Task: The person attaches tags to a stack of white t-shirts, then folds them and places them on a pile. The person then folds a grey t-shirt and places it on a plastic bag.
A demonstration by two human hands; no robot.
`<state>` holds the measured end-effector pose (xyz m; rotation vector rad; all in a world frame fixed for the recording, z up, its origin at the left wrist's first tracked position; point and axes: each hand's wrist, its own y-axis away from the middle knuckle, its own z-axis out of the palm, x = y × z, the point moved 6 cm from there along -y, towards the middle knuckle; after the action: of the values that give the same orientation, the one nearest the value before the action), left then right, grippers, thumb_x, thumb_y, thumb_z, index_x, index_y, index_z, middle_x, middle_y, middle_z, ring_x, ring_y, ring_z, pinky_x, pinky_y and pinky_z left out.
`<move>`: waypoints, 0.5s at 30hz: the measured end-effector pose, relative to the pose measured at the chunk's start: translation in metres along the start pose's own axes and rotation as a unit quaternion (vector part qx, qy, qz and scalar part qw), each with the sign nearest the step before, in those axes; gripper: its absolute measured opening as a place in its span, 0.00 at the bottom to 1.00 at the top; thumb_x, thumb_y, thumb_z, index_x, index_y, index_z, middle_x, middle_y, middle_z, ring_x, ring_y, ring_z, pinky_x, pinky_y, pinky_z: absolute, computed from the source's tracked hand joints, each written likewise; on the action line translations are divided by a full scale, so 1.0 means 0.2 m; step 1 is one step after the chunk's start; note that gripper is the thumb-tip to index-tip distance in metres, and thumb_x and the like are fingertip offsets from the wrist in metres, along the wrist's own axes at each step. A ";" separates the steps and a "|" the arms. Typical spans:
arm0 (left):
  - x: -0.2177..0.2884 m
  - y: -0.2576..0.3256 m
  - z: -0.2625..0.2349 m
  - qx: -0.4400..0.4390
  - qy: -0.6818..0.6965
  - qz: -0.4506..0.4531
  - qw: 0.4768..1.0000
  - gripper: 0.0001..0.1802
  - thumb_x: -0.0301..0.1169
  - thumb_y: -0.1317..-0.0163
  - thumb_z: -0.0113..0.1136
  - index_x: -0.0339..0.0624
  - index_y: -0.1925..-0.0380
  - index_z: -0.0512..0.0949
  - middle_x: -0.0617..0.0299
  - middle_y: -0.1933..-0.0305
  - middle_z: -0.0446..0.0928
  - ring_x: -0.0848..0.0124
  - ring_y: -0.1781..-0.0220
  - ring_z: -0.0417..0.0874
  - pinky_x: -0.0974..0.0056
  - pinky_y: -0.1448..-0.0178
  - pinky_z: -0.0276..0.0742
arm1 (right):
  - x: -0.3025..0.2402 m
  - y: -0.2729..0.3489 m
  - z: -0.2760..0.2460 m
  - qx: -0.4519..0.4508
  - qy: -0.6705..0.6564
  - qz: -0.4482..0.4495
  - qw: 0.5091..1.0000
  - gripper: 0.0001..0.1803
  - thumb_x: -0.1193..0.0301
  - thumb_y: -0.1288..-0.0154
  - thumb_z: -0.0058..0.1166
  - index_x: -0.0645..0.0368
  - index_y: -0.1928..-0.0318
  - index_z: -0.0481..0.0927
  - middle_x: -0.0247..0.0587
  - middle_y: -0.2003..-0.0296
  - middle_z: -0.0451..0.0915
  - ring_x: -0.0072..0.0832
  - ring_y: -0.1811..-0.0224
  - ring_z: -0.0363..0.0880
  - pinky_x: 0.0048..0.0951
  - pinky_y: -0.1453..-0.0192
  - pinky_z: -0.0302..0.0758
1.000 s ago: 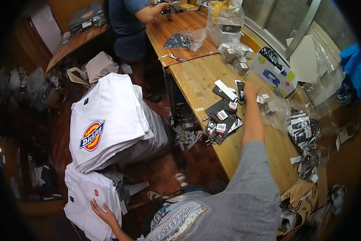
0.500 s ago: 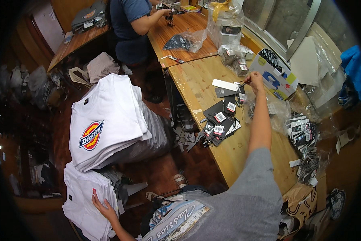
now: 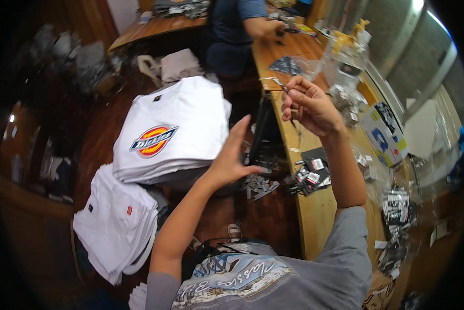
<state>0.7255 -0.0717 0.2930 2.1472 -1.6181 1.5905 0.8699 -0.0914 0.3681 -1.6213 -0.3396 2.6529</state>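
My right hand (image 3: 307,106) is raised over the wooden table (image 3: 322,206) with its fingers pinched on a small thin tag pin (image 3: 279,82). My left hand (image 3: 233,155) is lifted in front of me, open, fingers spread, holding nothing. It hovers beside a stack of folded white T-shirts (image 3: 172,129) whose top shirt shows a round red, yellow and blue print. A second, lower stack of white shirts (image 3: 116,222) lies to the left. A heap of small black and white hang tags (image 3: 309,175) lies on the table below my right forearm.
Another person in a blue top (image 3: 232,20) works at the far end of the table. Clear plastic bags (image 3: 345,57), a printed box (image 3: 384,134) and more tag bundles (image 3: 397,206) crowd the table's right side. Cloth bags (image 3: 170,64) lie on the floor.
My right hand has come back from the tags on the table and risen toward me with the pin. My left hand has left the lower shirt stack and lifted, open.
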 end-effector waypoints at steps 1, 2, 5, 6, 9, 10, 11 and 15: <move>-0.03 -0.01 -0.01 0.001 0.042 -0.004 0.999 0.55 0.38 0.73 0.68 0.39 0.45 0.45 0.53 0.41 0.46 0.61 0.39 0.48 0.64 0.40 0.45 | 0.08 -0.06 0.15 -0.039 -0.026 0.022 0.999 0.06 0.74 0.45 0.43 0.58 0.65 0.65 0.38 0.77 0.71 0.25 0.75 0.73 0.27 0.70 0.75; -0.03 0.01 -0.03 -0.022 0.051 -0.020 0.998 0.54 0.37 0.72 0.68 0.41 0.45 0.46 0.54 0.40 0.44 0.61 0.39 0.46 0.65 0.39 0.44 | 0.14 -0.11 0.26 -0.056 -0.036 0.035 0.997 0.06 0.74 0.45 0.43 0.58 0.66 0.65 0.38 0.76 0.71 0.25 0.75 0.73 0.27 0.70 0.74; -0.16 0.25 -0.12 -0.064 0.268 -0.111 0.955 0.23 0.31 0.64 0.64 0.40 0.64 0.69 0.57 0.57 0.68 0.71 0.53 0.68 0.69 0.50 0.62 | 0.37 -0.26 0.56 -0.085 -0.031 0.064 0.994 0.06 0.73 0.45 0.43 0.58 0.66 0.65 0.37 0.76 0.71 0.22 0.77 0.71 0.23 0.70 0.73; -0.21 0.37 -0.17 -0.027 0.272 -0.156 0.949 0.18 0.31 0.61 0.62 0.39 0.68 0.70 0.59 0.64 0.70 0.73 0.60 0.70 0.70 0.56 0.64 | 0.43 -0.29 0.61 -0.070 -0.020 0.055 0.996 0.06 0.73 0.45 0.43 0.58 0.66 0.65 0.36 0.76 0.71 0.21 0.77 0.71 0.23 0.70 0.73; -0.21 0.75 -0.42 0.091 0.197 -0.220 0.951 0.12 0.30 0.51 0.53 0.36 0.68 0.68 0.59 0.74 0.72 0.75 0.71 0.71 0.71 0.64 0.66 | 0.63 -0.45 0.72 -0.040 0.004 0.042 0.998 0.06 0.74 0.45 0.43 0.58 0.65 0.65 0.36 0.75 0.71 0.19 0.78 0.70 0.23 0.70 0.72; -0.23 0.90 -0.50 0.117 0.181 -0.257 0.942 0.10 0.28 0.49 0.50 0.36 0.67 0.67 0.60 0.74 0.72 0.76 0.70 0.71 0.71 0.63 0.66 | 0.73 -0.52 0.77 -0.049 -0.008 0.060 0.997 0.06 0.74 0.45 0.44 0.58 0.65 0.66 0.36 0.75 0.72 0.19 0.78 0.70 0.23 0.70 0.73; -0.25 1.05 -0.59 0.140 0.166 -0.294 0.931 0.09 0.27 0.48 0.48 0.36 0.66 0.66 0.60 0.74 0.71 0.76 0.69 0.71 0.72 0.63 0.65 | 0.85 -0.60 0.84 -0.057 -0.022 0.077 0.995 0.07 0.73 0.45 0.44 0.58 0.65 0.66 0.36 0.75 0.72 0.19 0.78 0.70 0.23 0.70 0.73; -0.38 1.73 -0.88 0.304 0.066 -0.367 0.877 0.08 0.26 0.49 0.49 0.37 0.67 0.66 0.59 0.73 0.72 0.74 0.69 0.72 0.71 0.63 0.66 | 1.53 -0.87 1.20 -0.104 -0.028 0.170 0.979 0.05 0.75 0.46 0.44 0.56 0.67 0.66 0.42 0.72 0.74 0.22 0.79 0.70 0.24 0.72 0.72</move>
<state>0.3596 -0.0829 0.1450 2.3625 -0.1447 2.0044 0.4995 0.0740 0.2389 -1.8119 -0.3829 3.0089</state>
